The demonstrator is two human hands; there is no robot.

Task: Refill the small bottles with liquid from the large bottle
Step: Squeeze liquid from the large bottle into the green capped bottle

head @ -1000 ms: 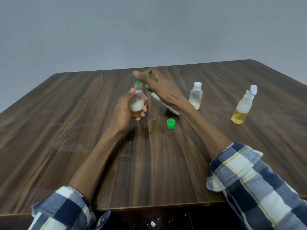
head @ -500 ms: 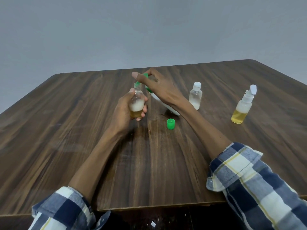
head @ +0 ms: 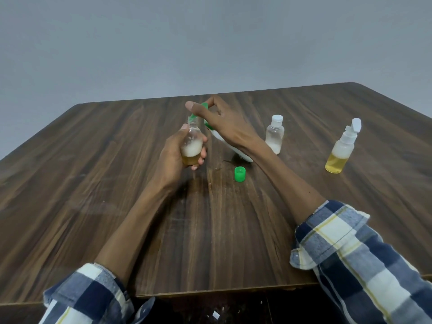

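I am mid-pour: my left hand (head: 174,157) grips a small bottle (head: 191,146) above the bench (head: 117,183), centre-far, while my right hand (head: 222,123) clasps the tilted large bottle (head: 230,149), green nozzle at its mouth. Next, I judge: level off, then cap it.

We count three small clear bottles: one (head: 192,146) at frame centre, one with a white cap (head: 275,134) to its right, one with a spray top (head: 342,148) at far right. We count one large white bottle (head: 231,149), tilted at centre, one loose green cap (head: 240,174) below it, two hands (head: 173,157) (head: 222,122), and one wooden table (head: 93,183).
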